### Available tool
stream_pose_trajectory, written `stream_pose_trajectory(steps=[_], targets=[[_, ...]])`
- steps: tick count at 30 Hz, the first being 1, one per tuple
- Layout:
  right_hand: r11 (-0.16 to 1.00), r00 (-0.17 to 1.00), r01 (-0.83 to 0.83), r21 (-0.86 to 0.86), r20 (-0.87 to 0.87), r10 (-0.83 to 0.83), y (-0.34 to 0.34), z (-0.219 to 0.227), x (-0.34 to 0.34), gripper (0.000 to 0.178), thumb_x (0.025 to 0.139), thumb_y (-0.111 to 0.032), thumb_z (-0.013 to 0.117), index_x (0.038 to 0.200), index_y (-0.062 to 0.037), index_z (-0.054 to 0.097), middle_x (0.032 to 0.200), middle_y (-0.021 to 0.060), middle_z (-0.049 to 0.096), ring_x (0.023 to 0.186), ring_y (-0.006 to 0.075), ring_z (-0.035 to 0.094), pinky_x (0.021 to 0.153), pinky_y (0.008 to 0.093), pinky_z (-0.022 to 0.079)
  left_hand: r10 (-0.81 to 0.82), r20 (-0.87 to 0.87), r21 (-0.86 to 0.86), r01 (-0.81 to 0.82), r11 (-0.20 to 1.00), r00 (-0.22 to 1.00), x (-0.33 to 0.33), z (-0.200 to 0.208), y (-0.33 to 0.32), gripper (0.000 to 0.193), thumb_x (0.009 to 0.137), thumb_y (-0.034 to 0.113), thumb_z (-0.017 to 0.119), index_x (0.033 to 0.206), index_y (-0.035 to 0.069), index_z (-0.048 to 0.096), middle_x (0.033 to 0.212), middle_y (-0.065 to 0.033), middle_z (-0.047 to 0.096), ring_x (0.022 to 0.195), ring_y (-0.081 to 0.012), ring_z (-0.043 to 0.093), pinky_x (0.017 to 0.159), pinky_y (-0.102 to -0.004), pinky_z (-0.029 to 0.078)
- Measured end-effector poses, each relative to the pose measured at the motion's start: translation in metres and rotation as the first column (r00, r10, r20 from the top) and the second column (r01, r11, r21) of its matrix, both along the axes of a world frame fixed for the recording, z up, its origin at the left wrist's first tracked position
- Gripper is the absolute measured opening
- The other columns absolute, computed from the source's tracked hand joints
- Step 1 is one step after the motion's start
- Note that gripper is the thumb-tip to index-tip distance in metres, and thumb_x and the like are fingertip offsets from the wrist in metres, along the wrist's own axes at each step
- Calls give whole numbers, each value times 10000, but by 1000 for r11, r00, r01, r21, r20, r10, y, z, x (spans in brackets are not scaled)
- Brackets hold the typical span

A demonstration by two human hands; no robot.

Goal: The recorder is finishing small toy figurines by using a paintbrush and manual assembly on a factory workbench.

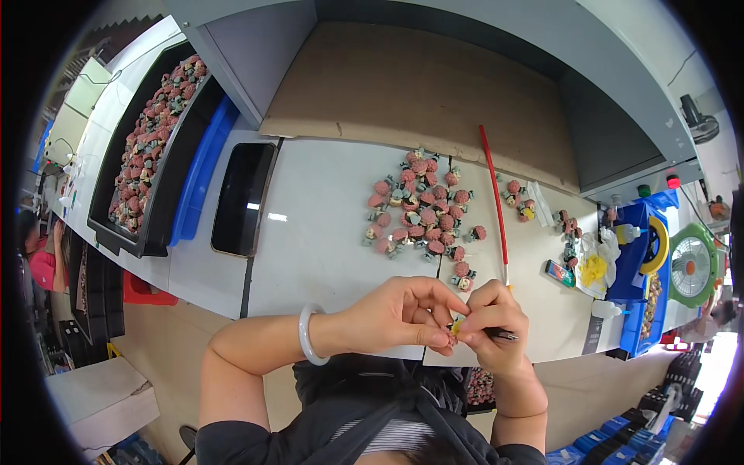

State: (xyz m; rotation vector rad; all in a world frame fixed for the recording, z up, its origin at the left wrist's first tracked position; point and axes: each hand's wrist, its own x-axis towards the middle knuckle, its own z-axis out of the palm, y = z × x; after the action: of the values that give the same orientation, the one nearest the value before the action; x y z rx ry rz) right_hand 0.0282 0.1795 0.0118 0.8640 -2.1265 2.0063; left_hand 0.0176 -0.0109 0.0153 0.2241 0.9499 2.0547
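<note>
My left hand [415, 314], below a pale bangle [308, 335], is closed with thumb and fingers pinching a small pink-headed figurine [451, 338], mostly hidden by the fingertips. Against it, my right hand [496, 324] is closed too, its fingertips meeting at a bit of yellow [457, 326] on the figurine. A thin dark tool [502, 334] pokes out of the right fist; its working end is hidden. Just beyond the hands lies a loose pile of similar figurines [426, 215] with pink knobbly heads and grey-green bodies.
A long red rod [494, 194] lies right of the pile. Farther right are yellow pieces on plastic [594, 269], a blue bin [629, 267] and a green fan [692, 267]. At left sit a dark phone [244, 200] and a black tray [159, 221] full of figurines. A grey shelf [612, 70] overhangs the back.
</note>
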Motion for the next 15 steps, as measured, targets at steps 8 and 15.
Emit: stream_pose_trajectory(steps=[8, 15], targets=[[893, 976, -188, 409, -20, 215, 21, 35, 1, 255, 622, -70, 723, 859, -38, 636, 706, 66, 582, 650, 220, 590, 525, 291, 456, -239, -70, -95, 232, 968, 968, -4, -5, 3, 463, 764, -51, 603, 1128, 24, 326, 841, -123, 601, 787, -194, 628, 718, -263, 508], [826, 972, -234, 512, 115, 205, 53, 62, 35, 203, 721, -112, 657, 897, -33, 594, 737, 86, 571, 705, 240, 581, 616, 303, 473, -439, 31, -12, 439, 898, 898, 2, -3, 13, 376, 825, 8, 552, 1142, 41, 353, 911, -117, 577, 844, -186, 608, 717, -268, 487]])
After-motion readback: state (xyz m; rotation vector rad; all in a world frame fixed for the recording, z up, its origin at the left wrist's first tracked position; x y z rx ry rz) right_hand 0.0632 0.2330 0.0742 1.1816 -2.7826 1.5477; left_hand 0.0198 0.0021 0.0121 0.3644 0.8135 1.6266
